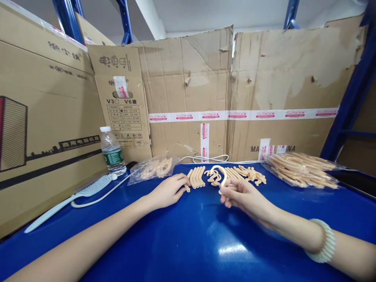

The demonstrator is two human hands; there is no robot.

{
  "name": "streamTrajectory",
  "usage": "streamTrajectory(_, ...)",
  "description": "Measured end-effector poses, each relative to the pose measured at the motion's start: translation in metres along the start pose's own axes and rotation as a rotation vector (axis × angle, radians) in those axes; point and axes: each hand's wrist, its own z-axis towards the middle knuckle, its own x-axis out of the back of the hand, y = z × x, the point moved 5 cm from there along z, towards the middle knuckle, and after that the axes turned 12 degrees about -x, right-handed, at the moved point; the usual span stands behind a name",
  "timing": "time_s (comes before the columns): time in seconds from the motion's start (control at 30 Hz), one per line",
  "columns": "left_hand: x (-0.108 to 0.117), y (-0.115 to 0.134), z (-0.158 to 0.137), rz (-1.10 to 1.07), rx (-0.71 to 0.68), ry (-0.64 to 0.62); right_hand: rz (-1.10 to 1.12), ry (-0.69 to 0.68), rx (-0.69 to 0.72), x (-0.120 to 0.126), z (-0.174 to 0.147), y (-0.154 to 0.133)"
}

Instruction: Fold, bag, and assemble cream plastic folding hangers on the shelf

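Observation:
My right hand (245,196) pinches one end of a hook-shaped, pale wooden piece (219,167), its curve raised above the blue tabletop (188,235). At the left end of a row of bent wooden strips (197,177), my left hand (167,191) has its fingers closed on a single wooden strip (187,188); part of that strip is hidden. Just behind the raised hook lie several small curved wooden pieces (214,178). More straight strips (233,173) and a heap of small wavy wooden pieces (254,174) stretch off to the right, behind my right hand.
A clear bag of wooden parts (157,167) lies at the left, a fuller bag (302,170) at the right. Further left are a water bottle (113,154), a pale blue hairbrush (91,187) and a white cable (102,202). Cardboard panels (188,90) wall the back.

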Motion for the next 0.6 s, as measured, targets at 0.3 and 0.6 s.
streamTrajectory(0.3,-0.001,-0.005,0.002,-0.089,-0.039,-0.003,0.066,-0.008,-0.008,0.006,0.007,0.01)
streamTrajectory(0.6,0.002,-0.012,0.002,-0.222,0.022,0.165,0.083,-0.032,-0.014,0.005,0.005,0.012)
